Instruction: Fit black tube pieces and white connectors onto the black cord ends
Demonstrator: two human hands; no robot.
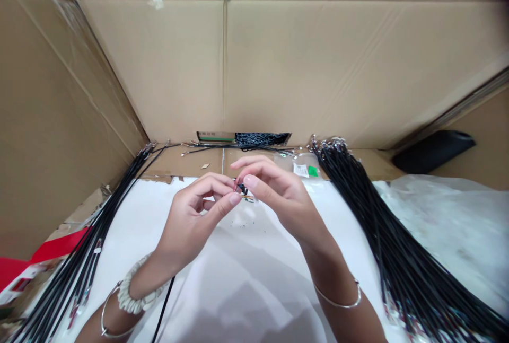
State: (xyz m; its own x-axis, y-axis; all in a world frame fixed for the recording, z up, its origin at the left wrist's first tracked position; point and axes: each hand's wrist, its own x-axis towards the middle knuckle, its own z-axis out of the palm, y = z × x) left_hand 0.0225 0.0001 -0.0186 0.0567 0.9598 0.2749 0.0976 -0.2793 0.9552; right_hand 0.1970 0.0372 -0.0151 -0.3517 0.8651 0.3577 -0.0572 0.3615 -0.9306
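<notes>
Near the middle of the view, my left hand pinches the end of a black cable, which runs down beneath the wrist toward the bottom edge. Thin coloured wires and a small black part show between the fingertips of both hands. My right hand is closed in at the same spot, its thumb and index finger by the wires; exactly what it grips is too small to tell. Both hands are above a white work surface with tiny dark specks on it.
Bundles of black cables lie at the left and right. Cardboard walls enclose the back and sides. Several loose cables lie along the back edge. A black object and clear plastic sheeting are at the right.
</notes>
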